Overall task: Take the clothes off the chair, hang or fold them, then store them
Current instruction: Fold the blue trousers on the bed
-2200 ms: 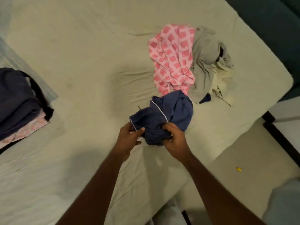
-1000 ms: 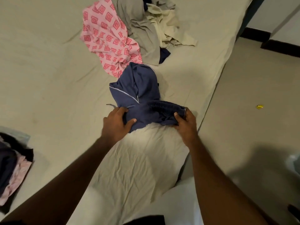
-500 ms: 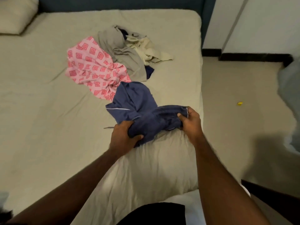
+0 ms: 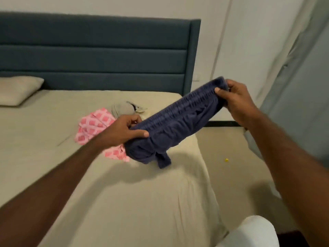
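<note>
stretching navy shorts [image 4: 179, 122] above the beige-sheeted bed [image 4: 124, 202], left hand [image 4: 122, 130] and right hand [image 4: 236, 100] each pinch a waistband end. pink checked garment [image 4: 92, 123] lies behind, before the teal headboard [image 4: 99, 50].

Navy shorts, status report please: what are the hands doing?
Left hand and right hand grip navy shorts by the waistband, stretched, lifted above bed. Pink garment waiting. Nothing blocking.
</note>
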